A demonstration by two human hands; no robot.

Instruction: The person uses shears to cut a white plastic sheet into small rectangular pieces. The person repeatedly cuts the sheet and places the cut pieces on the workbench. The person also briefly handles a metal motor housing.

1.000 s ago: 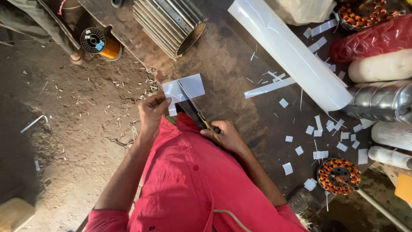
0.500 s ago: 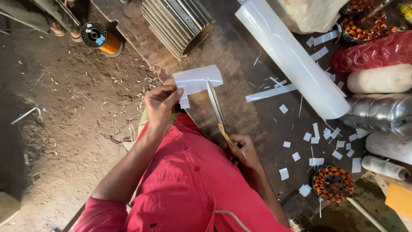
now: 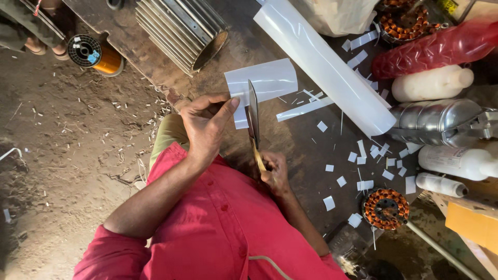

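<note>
The red shirt hides both upper arms. The right hand (image 3: 274,173) is closed around the yellow handles of the scissors (image 3: 253,122); its fingers are mostly hidden. The blades cut into a white sheet (image 3: 270,80), which the left hand (image 3: 205,124) pinches at its near edge above the dark table (image 3: 290,140). Beyond lie a white roll (image 3: 324,65) and a finned metal housing (image 3: 179,28), cut off at the top.

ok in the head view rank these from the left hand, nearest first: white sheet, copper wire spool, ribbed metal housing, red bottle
From the left hand:
1. white sheet, pinched at its fingers, just right of it
2. ribbed metal housing, above the hand
3. copper wire spool, up and to the left on the ground
4. red bottle, far right
</note>
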